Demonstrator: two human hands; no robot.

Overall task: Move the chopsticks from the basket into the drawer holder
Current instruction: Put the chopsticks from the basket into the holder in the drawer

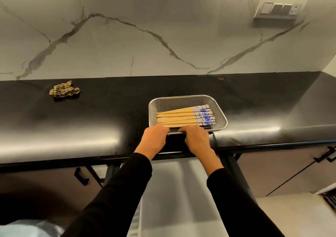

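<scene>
Bench (109, 120) is wide open left of the basket (221, 113), only a crumpled cloth (64, 91) way off near the wall. Right side is bare too. Both hands (154, 138) crowd the basket's near rim.

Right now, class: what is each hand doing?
Left hand: fingers curled over the near rim of the basket.
Right hand: fingers curled over the same rim.

Dim, soft picture with white glare streaks on the countertop (109, 137) (edges bend, wide-angle distortion).
</scene>
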